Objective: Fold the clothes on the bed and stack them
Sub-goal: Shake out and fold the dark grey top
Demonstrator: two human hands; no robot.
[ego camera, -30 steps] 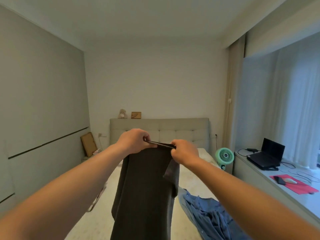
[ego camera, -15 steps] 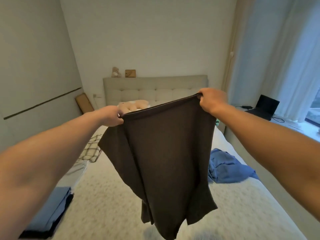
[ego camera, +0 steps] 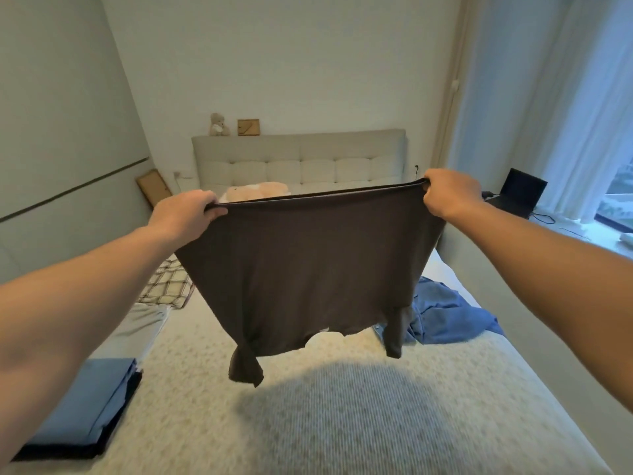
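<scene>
**Dark shirt held spread above the bed**

A dark brown shirt (ego camera: 301, 269) is held stretched out in the air over the bed (ego camera: 342, 423), upside down, its sleeves hanging below and a shadow cast on the ribbed pale cover. One corner of its upper edge is gripped by the left hand (ego camera: 186, 214), the other by the right hand (ego camera: 448, 193); the fingers of both are curled tight round the cloth. At the left edge of the bed a folded stack (ego camera: 85, 413) is seen, blue on top of darker pieces. A checked garment (ego camera: 168, 286) lies further up on the left, and a crumpled blue shirt (ego camera: 448, 313) on the right. A padded headboard (ego camera: 301, 159) is set against the white wall, with a soft toy (ego camera: 218, 124) on its ledge. A laptop (ego camera: 519, 197) is seen by the curtained window.
</scene>
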